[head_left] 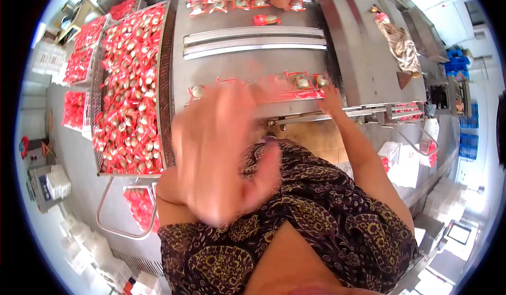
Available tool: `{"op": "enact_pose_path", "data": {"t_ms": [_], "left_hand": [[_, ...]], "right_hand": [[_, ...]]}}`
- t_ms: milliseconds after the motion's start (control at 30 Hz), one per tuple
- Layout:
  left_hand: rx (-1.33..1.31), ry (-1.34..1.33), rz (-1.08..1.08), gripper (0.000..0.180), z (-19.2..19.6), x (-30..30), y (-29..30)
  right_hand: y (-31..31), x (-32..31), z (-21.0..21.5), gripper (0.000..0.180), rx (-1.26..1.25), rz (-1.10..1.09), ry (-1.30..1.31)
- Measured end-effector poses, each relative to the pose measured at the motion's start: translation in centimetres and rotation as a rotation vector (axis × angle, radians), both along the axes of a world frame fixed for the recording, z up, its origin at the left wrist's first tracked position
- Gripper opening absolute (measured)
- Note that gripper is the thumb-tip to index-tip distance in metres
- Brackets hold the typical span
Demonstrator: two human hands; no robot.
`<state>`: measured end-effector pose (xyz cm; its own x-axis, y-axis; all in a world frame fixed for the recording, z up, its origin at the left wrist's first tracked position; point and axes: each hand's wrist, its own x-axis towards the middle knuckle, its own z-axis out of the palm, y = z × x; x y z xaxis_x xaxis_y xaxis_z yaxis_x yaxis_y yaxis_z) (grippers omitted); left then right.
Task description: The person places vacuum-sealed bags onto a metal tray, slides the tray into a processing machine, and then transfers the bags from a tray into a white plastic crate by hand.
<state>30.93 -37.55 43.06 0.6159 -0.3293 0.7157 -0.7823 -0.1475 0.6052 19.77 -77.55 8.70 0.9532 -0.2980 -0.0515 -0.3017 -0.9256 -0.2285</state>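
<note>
My left hand (219, 147) is raised close to the camera, blurred by motion. Its thumb stands apart from the stretched fingers, and I see nothing held in it. It hides part of a row of red-edged clear packets on the steel machine bed (253, 69). My right hand (330, 101) reaches to the right end of that row. Its extended fingers touch the lower edge of the end packet (321, 80), which has a pale round item inside. Beside it lies a similar packet (301, 82). Metal sealing bars (255, 41) cross the bed beyond the row.
A large mesh-sided tray (169, 84) heaped with red packets stands left of the bed. Crates of packets (77, 108) stand farther left. Across the bed, another person's hand (280, 0) is over a second packet row. A steel lid (358, 47) with a crumpled cloth (401, 45) is at right.
</note>
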Motion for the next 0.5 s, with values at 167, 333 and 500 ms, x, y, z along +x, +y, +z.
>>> {"op": "enact_pose_path", "data": {"t_ms": [167,333,500], "left_hand": [[-0.016,-0.246,-0.188,0.015,5.5,-1.7,0.2],[0.072,-0.175,-0.203,0.019,7.9,-3.1,1.8],[-0.139,-0.58,-0.013,0.069,4.3,-1.4,0.8]], "right_hand": [[0.0,0.0,-0.3,0.046,0.018,0.065,-0.086],[-0.3,-0.1,-1.4,0.046,0.006,-0.047,-0.028],[-0.8,-0.1,-2.2,0.047,0.031,0.016,-0.032]]}}
